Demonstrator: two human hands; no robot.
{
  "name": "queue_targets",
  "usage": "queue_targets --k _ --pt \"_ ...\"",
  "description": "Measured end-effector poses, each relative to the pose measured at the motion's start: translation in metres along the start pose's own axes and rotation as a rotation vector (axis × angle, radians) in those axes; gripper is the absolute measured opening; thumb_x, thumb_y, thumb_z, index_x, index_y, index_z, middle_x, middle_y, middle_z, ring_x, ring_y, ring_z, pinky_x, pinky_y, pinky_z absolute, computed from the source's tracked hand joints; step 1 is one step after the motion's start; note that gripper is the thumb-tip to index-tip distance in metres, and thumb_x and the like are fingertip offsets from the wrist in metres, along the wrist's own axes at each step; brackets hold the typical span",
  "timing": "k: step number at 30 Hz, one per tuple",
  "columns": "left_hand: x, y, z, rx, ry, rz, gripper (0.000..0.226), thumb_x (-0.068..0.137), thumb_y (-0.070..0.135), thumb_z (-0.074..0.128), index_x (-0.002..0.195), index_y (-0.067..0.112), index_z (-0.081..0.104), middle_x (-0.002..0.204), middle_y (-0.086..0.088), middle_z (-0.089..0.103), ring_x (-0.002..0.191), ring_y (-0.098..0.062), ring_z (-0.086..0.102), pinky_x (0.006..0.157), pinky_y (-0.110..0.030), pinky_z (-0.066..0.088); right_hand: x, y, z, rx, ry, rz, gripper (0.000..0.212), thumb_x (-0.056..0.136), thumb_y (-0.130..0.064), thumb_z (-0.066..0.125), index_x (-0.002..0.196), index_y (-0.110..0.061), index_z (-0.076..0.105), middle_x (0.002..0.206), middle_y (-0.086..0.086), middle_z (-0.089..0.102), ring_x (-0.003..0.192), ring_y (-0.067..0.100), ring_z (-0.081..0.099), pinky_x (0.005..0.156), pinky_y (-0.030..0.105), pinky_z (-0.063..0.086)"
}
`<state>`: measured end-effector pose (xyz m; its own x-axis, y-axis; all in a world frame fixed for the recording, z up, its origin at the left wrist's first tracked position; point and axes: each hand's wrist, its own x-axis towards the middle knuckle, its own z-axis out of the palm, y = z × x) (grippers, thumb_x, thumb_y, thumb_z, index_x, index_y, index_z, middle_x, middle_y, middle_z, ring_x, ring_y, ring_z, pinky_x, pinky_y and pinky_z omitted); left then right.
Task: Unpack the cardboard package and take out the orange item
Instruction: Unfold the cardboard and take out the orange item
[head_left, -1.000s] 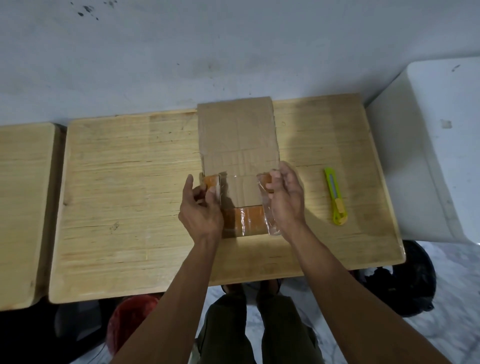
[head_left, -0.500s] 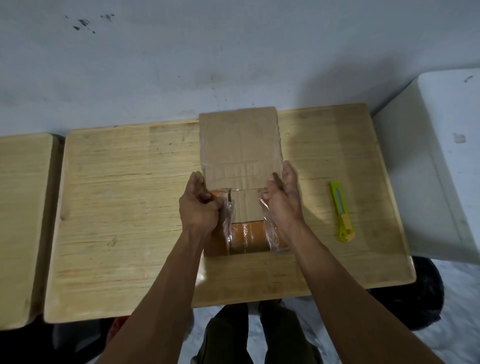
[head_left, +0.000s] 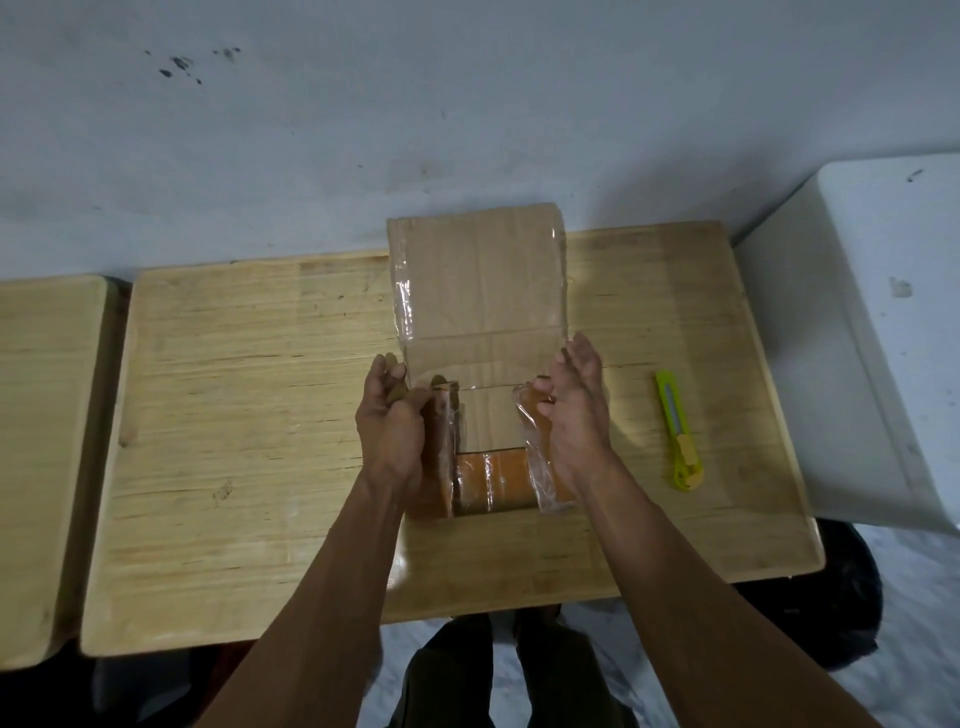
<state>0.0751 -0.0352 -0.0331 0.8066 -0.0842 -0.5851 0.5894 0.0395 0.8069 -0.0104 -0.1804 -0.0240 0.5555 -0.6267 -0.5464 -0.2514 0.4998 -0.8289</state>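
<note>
The surface (head_left: 218, 395) is a pale wooden board with rounded corners and visible grain, set against a grey-white wall (head_left: 467, 114) that carries a few dark specks at 11 o'clock. A second wooden board (head_left: 47, 441) of the same finish lies just beside it at 9 o'clock, separated by a narrow dark gap. A white plastic unit (head_left: 878, 322) stands at 3 o'clock, next to the right edge of the surface. Below the near edge, at 6 o'clock, a light marbled floor (head_left: 893, 613) shows around the person's dark trousers. The cardboard package (head_left: 480, 291) sits at the centre of the surface; its opened flap rises toward 12 o'clock, with clear tape (head_left: 404, 301) along the flap's side edges. The orange item (head_left: 498, 480) lies in the lower part of the package, at the 6 o'clock end, covered in glossy clear film and only partly exposed. The left hand (head_left: 392, 428) is closed in a grip on the left wall of the package. The right hand (head_left: 574, 415) is closed in a grip on the right wall, where loose clear film is bunched against the palm. A yellow-green utility knife (head_left: 678, 431) lies flat on the surface at 3 o'clock of the package, apart from the right hand.
</note>
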Motion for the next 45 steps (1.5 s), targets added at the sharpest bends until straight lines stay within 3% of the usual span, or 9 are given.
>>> queue_targets --k 4,9,14,20,24,30,37,41,45 --pt "-0.002 0.003 -0.002 -0.009 0.019 -0.005 0.038 0.102 0.032 0.051 0.14 0.031 0.05 0.1 0.005 0.066 0.087 -0.007 0.059 0.077 -0.025 0.043 0.003 0.002 -0.001 0.121 0.072 -0.002 0.048 0.1 -0.044 0.042 0.147 -0.035 0.036 0.13 -0.009 0.053 0.111 0.019 0.054 0.088 0.031 0.044" --pt "-0.003 0.003 -0.004 -0.099 0.014 0.003 0.046 0.102 0.058 0.033 0.113 0.031 0.069 0.087 0.013 0.069 0.082 -0.009 0.056 0.076 -0.028 0.04 -0.003 -0.007 -0.003 0.312 0.072 0.037 0.053 0.087 -0.057 0.051 0.133 -0.031 0.054 0.13 -0.004 0.055 0.112 0.021 0.056 0.087 0.033 0.043" --pt "-0.002 0.005 -0.015 -0.336 -0.141 -0.079 0.067 0.094 0.069 0.035 0.103 0.012 0.069 0.101 -0.002 0.07 0.091 -0.019 0.064 0.085 -0.037 0.05 -0.004 -0.006 -0.011 0.467 0.043 0.093 0.047 0.094 -0.054 0.046 0.119 -0.016 0.06 0.096 -0.004 0.058 0.086 0.016 0.058 0.08 0.038 0.05" --pt "-0.004 0.008 -0.018 -0.387 -0.278 -0.153 0.075 0.085 0.069 0.041 0.069 0.006 0.076 0.089 -0.011 0.076 0.085 -0.028 0.072 0.078 -0.038 0.06 -0.003 -0.01 -0.028 0.214 -0.091 0.021 0.041 0.101 -0.037 0.044 0.104 -0.006 0.07 0.11 0.006 0.064 0.104 0.023 0.061 0.076 0.031 0.059" --pt "-0.002 0.007 -0.022 -0.37 -0.335 -0.198 0.068 0.084 0.062 0.049 0.07 0.001 0.075 0.082 -0.015 0.075 0.08 -0.031 0.073 0.072 -0.041 0.061 -0.004 -0.017 -0.039 0.084 -0.255 0.114 0.074 0.084 -0.057 0.048 0.121 0.006 0.059 0.101 0.016 0.062 0.089 0.027 0.065 0.069 0.037 0.06" --pt "0.005 0.002 -0.035 -0.149 -0.365 -0.162 0.042 0.081 0.045 0.074 0.081 0.003 0.073 0.086 -0.012 0.072 0.086 -0.032 0.067 0.091 -0.049 0.051 0.003 -0.016 -0.052 -0.157 -0.356 0.134 0.054 0.089 -0.054 0.052 0.109 -0.009 0.074 0.124 0.001 0.064 0.122 0.027 0.057 0.101 0.049 0.047" --pt "-0.002 0.016 -0.04 0.231 -0.302 -0.025 0.027 0.08 0.015 0.08 0.101 -0.001 0.076 0.123 -0.016 0.067 0.108 -0.027 0.069 0.097 -0.04 0.055 0.004 -0.021 -0.059 -0.45 -0.481 -0.067 0.035 0.102 -0.022 0.043 0.121 -0.004 0.067 0.127 -0.004 0.06 0.119 -0.008 0.051 0.09 0.0 0.037" --pt "0.001 0.021 -0.042 0.553 -0.403 0.077 0.019 0.082 0.009 0.078 0.102 0.009 0.079 0.127 -0.001 0.059 0.111 0.001 0.057 0.092 -0.01 0.047 0.005 -0.02 -0.063 -0.572 -0.538 -0.076 0.043 0.092 -0.046 0.057 0.125 -0.02 0.067 0.144 -0.007 0.048 0.13 -0.003 0.043 0.11 0.018 0.036" --pt "0.003 0.022 -0.046 0.678 -0.47 0.131 0.021 0.081 0.008 0.08 0.097 0.021 0.077 0.115 0.004 0.062 0.124 -0.01 0.053 0.109 -0.027 0.041 0.003 -0.023 -0.066 -0.832 -0.611 -0.114 0.055 0.09 -0.058 0.053 0.138 -0.031 0.054 0.158 -0.014 0.03 0.146 0.0 0.02 0.123 0.037 0.018"
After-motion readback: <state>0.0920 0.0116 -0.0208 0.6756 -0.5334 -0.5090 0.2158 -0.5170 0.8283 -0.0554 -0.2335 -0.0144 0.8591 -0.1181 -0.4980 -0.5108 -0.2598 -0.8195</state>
